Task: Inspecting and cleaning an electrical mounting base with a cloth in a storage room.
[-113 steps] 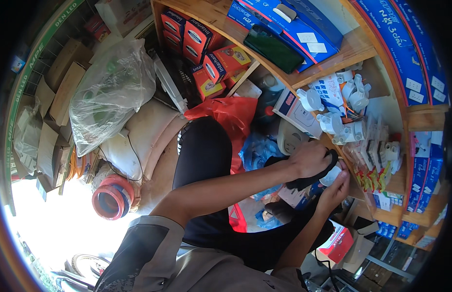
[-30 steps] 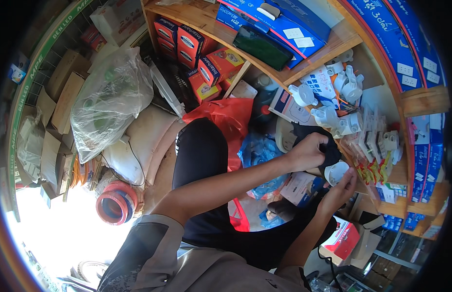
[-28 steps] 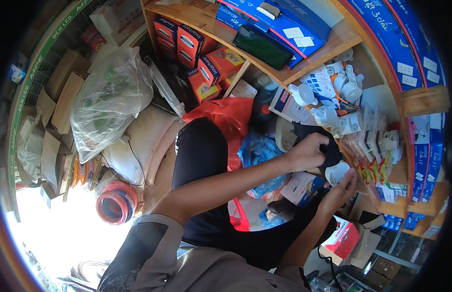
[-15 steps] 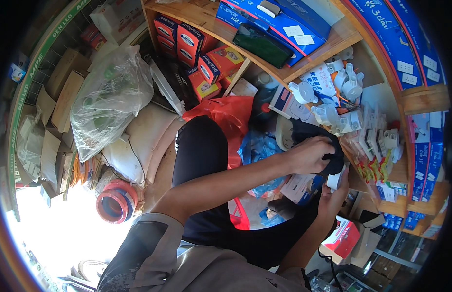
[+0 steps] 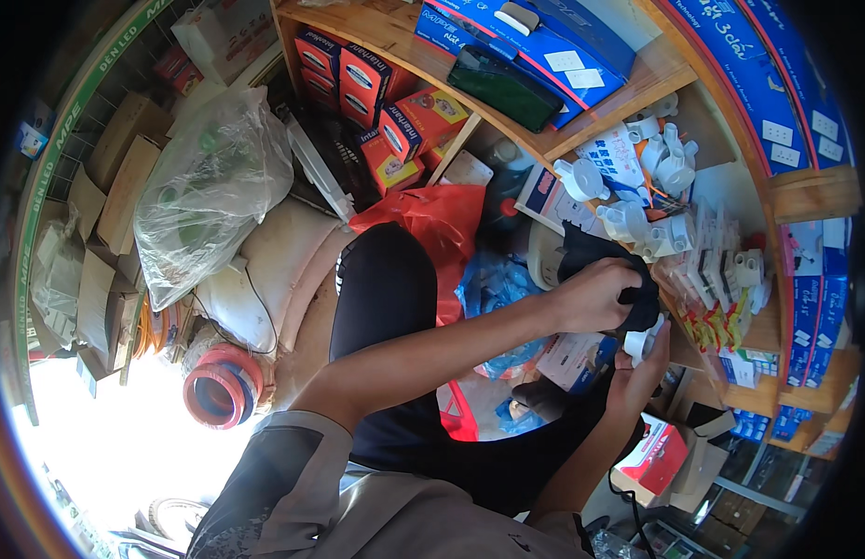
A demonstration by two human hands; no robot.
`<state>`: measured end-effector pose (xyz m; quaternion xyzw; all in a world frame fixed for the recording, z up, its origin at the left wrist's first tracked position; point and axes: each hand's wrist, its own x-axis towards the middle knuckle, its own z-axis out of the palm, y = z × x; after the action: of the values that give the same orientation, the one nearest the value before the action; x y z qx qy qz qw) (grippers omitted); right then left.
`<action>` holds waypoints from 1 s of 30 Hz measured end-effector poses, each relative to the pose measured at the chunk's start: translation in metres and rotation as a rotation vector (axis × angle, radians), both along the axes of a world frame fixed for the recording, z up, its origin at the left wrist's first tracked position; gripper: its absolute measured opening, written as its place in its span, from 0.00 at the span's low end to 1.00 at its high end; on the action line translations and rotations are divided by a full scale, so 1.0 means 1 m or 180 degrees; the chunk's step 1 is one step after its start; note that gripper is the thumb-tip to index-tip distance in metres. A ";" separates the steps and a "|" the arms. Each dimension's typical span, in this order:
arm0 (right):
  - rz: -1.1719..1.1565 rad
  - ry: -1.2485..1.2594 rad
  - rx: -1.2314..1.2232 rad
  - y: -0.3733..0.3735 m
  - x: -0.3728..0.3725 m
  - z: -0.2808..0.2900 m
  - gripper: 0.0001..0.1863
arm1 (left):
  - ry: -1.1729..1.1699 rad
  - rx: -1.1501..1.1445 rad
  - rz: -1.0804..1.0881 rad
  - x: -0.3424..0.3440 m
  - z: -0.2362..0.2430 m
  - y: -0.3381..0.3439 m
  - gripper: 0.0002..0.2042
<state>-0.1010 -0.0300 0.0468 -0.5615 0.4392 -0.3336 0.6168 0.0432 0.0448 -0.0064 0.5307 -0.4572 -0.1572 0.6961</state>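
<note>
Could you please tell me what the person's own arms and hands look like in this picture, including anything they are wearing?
Both forearms are bare. The left hand and right hand wear no gloves, and no rings or watch can be made out. A loose grey-brown sleeve covers the left upper arm to about the elbow.

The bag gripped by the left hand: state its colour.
Black bag, seen in the head view.

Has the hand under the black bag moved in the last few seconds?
Yes. The right hand has dropped lower beneath the black bag, away from the wooden shelf.
</note>
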 end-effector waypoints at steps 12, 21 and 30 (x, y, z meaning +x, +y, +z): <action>0.0006 -0.0064 0.0008 0.001 0.000 0.001 0.14 | 0.0028 -0.0028 0.0005 0.001 0.003 0.002 0.09; 0.0000 -0.0076 -0.0070 0.002 0.001 0.001 0.14 | 0.0088 -0.0025 -0.0060 0.004 0.001 0.000 0.09; 0.0861 -0.0030 -0.1745 0.003 -0.006 -0.008 0.33 | 0.1541 -0.0626 -0.0211 0.001 0.008 -0.005 0.05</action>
<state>-0.1066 -0.0272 0.0392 -0.7589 0.2512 -0.3571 0.4832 0.0443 0.0394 0.0013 0.3922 -0.3075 -0.2571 0.8280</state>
